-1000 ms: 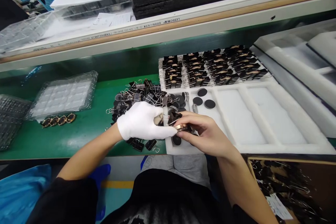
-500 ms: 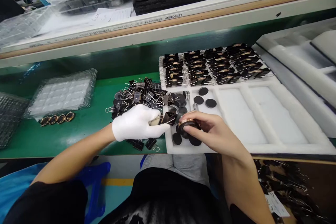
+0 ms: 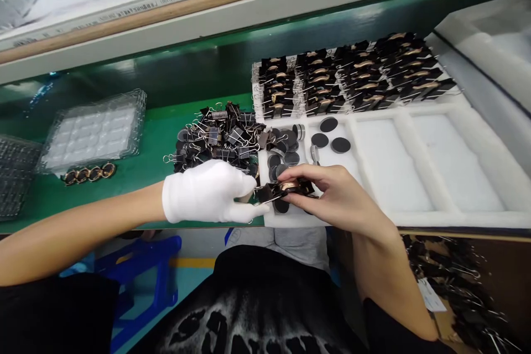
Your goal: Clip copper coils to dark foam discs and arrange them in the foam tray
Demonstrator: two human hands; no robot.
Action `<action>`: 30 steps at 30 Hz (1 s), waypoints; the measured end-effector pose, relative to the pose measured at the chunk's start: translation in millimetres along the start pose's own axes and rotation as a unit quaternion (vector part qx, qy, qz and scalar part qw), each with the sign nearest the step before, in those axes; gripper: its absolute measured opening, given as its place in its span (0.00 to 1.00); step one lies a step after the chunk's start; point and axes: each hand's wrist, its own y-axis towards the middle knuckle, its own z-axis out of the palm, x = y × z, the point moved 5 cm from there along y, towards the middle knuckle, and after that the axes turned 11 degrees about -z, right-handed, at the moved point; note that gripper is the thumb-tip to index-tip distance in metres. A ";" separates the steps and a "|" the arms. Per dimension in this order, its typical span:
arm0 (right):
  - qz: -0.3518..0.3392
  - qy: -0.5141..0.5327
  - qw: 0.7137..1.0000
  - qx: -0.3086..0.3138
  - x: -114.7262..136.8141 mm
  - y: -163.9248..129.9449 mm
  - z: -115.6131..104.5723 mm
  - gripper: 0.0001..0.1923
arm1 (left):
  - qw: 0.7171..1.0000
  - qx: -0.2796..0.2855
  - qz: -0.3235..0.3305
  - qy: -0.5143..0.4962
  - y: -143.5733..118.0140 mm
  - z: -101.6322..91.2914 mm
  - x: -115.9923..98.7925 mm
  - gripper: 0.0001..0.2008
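My left hand (image 3: 209,198), in a white glove, grips a black binder clip (image 3: 265,193) at the near edge of the green table. My bare right hand (image 3: 332,196) pinches a small round copper-coloured coil with a black disc (image 3: 292,186), pressed against the clip's jaws. Both hands meet over the front left corner of a white foam tray (image 3: 415,215). A heap of loose black binder clips (image 3: 219,138) lies just behind my left hand. Several black discs (image 3: 329,134) lie in the tray's left compartments.
The tray's far row holds several clipped coils (image 3: 352,80). A stack of clear blister trays (image 3: 95,133) sits at the left with a short row of coils (image 3: 89,173) in front. More white foam trays (image 3: 489,66) lie at the right. A box of clips (image 3: 456,287) stands below the table edge.
My right hand lifted the coil and disc from the tray and brought them to the clip in my left hand. The camera has tilted down.
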 end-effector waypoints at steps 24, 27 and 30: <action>-0.376 -0.376 0.835 -0.139 39.9 2.5 13.0 0.19 | 0.889 0.086 -0.228 -0.389 2.0 16.9 11.9 0.34; -0.379 -0.429 0.806 -0.148 47.6 4.7 10.3 0.21 | 0.854 0.064 -0.228 -0.463 9.1 19.6 8.3 0.31; -0.259 -0.425 0.859 -0.120 53.7 11.0 -8.9 0.30 | 0.890 -0.012 -0.183 -0.418 13.6 5.8 10.3 0.25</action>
